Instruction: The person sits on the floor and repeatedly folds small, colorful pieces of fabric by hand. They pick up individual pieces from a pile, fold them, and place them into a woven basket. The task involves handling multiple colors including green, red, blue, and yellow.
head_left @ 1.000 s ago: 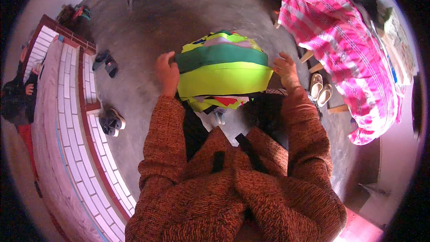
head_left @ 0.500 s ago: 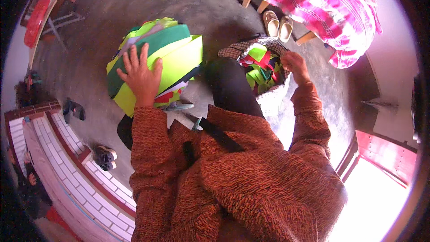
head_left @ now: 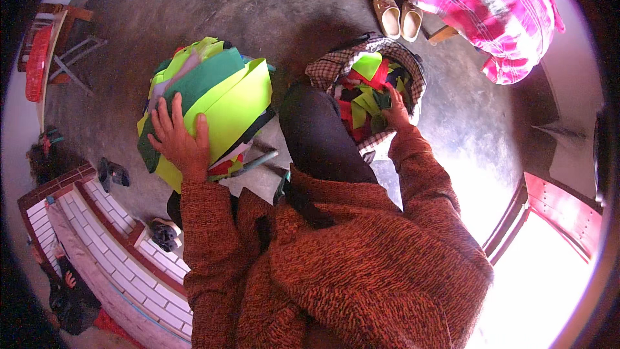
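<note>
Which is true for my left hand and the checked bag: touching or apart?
Apart: the head view shows a knee between the left hand and the checked bag.

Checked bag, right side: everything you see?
The checked bag sits open on the floor beside the right knee. It looks like soft brown and cream fabric, its rim rumpled, roughly round. Red, green and dark scraps lie inside. The right hand is over its near right part; contact is unclear.
</note>
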